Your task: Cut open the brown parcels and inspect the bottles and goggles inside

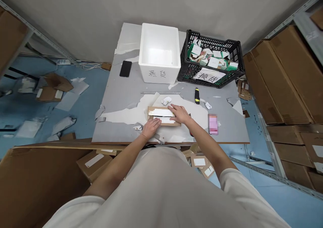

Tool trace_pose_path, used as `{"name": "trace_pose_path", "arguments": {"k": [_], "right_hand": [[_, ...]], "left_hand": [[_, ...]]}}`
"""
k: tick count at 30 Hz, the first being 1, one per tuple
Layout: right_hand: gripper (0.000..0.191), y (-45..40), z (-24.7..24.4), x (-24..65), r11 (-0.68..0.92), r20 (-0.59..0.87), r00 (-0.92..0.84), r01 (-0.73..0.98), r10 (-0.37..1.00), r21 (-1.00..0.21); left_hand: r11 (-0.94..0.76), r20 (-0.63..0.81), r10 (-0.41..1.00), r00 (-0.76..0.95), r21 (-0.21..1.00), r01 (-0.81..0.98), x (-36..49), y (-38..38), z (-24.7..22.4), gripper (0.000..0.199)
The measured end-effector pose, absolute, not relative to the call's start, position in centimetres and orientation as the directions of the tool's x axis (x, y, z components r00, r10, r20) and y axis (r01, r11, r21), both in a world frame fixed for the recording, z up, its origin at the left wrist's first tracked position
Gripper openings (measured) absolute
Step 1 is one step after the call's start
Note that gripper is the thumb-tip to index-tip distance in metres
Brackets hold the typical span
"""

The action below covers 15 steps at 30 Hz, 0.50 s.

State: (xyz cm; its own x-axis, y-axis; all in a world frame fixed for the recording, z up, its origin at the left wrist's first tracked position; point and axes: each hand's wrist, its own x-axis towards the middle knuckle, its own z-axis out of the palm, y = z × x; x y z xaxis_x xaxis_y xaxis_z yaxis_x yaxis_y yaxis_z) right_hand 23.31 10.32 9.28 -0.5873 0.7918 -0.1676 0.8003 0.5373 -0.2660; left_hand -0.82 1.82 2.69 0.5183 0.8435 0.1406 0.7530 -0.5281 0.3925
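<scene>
A small cardboard box (164,111) with white paper on its top lies near the table's front edge, with a dark gap running along its middle. My left hand (150,127) rests on the box's lower left part, fingers stretched out over it. On the box's right side lies my right hand (179,113), its fingers spread. Behind the box sits a crumpled paper ball (166,101). A black and yellow cutter (197,96) is farther back on the right. The pink item (213,124) lies to the right of my right forearm.
On the grey table (113,97), a white foam box (159,72) and a black crate (214,76) holding small boxes stand at the back. A black phone (125,69) lies left. A large carton (45,181) stands front left; shelves with cartons (285,76) flank the right.
</scene>
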Motion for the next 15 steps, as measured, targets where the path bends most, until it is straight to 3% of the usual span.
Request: {"name": "trace_pose_path", "arguments": {"k": [3,6,8,11,15], "right_hand": [[0.058,10.8,9.3,22.8,0.578,-0.226,-0.616,0.787,0.755,-0.216],[0.035,11.6,10.0,23.2,0.475,-0.251,-0.539,0.836,0.804,-0.275],[0.030,13.0,10.4,23.7,0.316,-0.276,-0.440,0.862,0.855,-0.397],[0.040,15.4,10.0,24.1,0.014,-0.263,-0.201,0.818,0.944,-0.576],[0.057,17.1,7.7,23.4,-0.377,-0.383,0.156,0.696,0.910,-0.612]], "left_hand": [[-0.528,0.132,0.840,0.527,0.423,0.736,-0.9,1.9,2.2,0.037],[-0.548,0.159,0.828,0.538,0.428,0.718,-1.0,1.6,1.9,0.040],[-0.560,0.180,0.822,0.540,0.424,0.712,-1.1,1.2,1.9,0.042],[-0.560,0.194,0.825,0.531,0.410,0.720,-1.3,0.9,2.0,0.047],[-0.558,0.193,0.825,0.531,0.427,0.712,-1.2,1.1,2.1,0.055]]}}
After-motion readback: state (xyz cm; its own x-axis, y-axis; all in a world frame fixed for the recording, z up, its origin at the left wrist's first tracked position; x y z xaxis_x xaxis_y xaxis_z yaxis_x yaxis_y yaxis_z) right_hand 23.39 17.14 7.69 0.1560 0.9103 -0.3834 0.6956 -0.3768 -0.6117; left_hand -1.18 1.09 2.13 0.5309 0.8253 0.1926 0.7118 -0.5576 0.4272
